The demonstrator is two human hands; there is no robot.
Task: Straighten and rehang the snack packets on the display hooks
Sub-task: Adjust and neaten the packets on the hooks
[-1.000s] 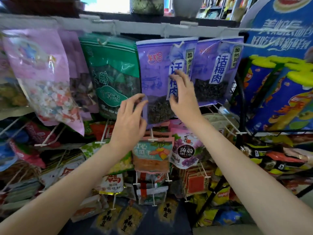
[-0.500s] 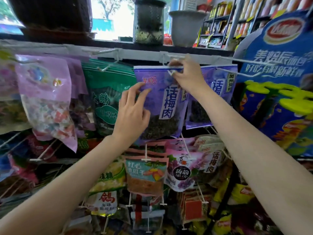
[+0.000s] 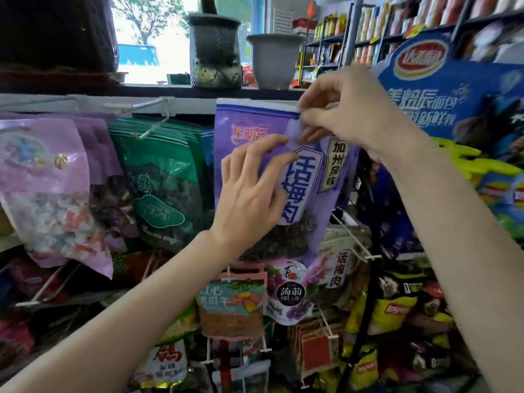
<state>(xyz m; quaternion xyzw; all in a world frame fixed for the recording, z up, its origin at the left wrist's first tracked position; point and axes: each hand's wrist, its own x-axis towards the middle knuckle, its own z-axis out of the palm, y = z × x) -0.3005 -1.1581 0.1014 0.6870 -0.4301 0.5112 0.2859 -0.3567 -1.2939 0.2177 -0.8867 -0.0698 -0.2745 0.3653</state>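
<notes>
A purple snack packet (image 3: 249, 123) with white Chinese lettering hangs at the top middle of the rack, just under the white rail (image 3: 85, 104). My right hand (image 3: 348, 109) pinches its upper right edge near the hang hole. My left hand (image 3: 249, 188) lies against the packet's front, fingers slightly bent and spread on the label. The hook behind the packet is hidden by my right hand. A bare white hook (image 3: 150, 117) sticks out to the left, above a green packet (image 3: 161, 182).
A pink candy packet (image 3: 54, 194) hangs at the left. Lower hooks carry small packets, among them an orange one (image 3: 231, 310) and a grape one (image 3: 286, 290). A blue cardboard display (image 3: 442, 89) stands at the right. Flower pots (image 3: 272, 61) sit above the rail.
The view has tilted up and closer. My right hand stayed at the packet's top edge, now pinching it. My left hand slid right onto the packet's label.
</notes>
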